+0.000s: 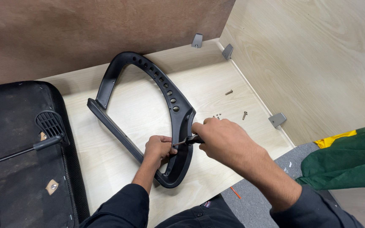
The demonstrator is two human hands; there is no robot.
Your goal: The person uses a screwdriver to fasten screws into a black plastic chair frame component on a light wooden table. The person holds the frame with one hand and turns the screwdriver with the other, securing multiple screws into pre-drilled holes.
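The person wears a dark navy, nearly black, long-sleeved top; both sleeves are pushed up and bunch in soft folds, so the forearms are bare; the left hand [159, 147] and the right hand [222, 137] are bare, without gloves, rings or watch; a small patch shows on the chest.

Single head-worn view, looking steeply down and forward over the person's forearms onto a pale wooden board [216, 76], close range; wall panels at top, floor at lower right.
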